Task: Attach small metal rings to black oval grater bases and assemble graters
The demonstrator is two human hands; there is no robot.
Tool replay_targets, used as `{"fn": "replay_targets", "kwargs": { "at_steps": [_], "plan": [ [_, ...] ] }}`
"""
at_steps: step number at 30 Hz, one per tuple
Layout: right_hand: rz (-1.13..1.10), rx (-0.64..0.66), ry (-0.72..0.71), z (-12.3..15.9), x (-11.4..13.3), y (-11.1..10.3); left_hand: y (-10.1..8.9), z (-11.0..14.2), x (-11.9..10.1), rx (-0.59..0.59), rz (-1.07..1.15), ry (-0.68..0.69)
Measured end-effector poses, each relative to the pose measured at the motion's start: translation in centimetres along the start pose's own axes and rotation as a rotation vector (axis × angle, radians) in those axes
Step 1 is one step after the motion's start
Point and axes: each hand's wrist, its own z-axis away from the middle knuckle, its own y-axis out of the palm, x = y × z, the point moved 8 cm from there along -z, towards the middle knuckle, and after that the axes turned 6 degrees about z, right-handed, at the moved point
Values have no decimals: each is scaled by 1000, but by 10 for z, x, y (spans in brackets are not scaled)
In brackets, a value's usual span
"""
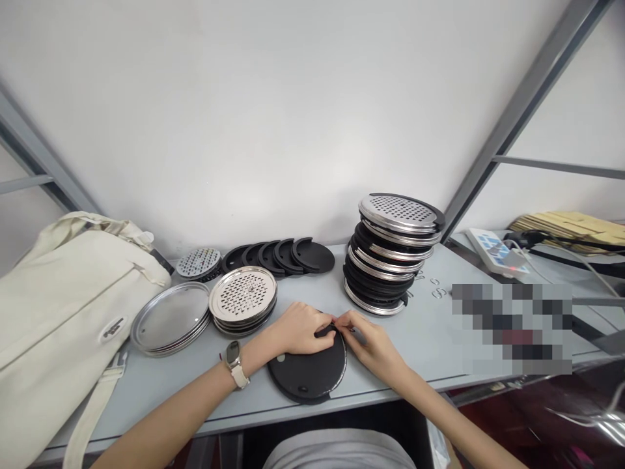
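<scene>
A round black disc (312,374) with a thin shiny rim on its right side lies flat near the table's front edge. My left hand (303,329) rests on its far part, thumb and fingers closed around the black edge. At that same far edge, the fingertips of my right hand (364,339) are pinched together, touching the left fingertips. Whatever small piece may be between the right fingers is hidden. Just behind the left hand stands a stack of perforated metal discs (244,293).
Plain metal discs (170,316) and a smaller perforated disc (198,262) lie left, beside a cream bag (73,306). Black discs (315,256) overlap along the wall. A tall mixed stack (390,260) stands back right, near small metal rings (436,293) and a white-blue box (497,251).
</scene>
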Motion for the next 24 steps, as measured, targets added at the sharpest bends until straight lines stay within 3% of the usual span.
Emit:
{"fn": "replay_targets", "kwargs": {
  "at_steps": [24],
  "plan": [
    [83,65,-6,2,-3,4,1,-1,2,-25,52,-20]
  ]
}}
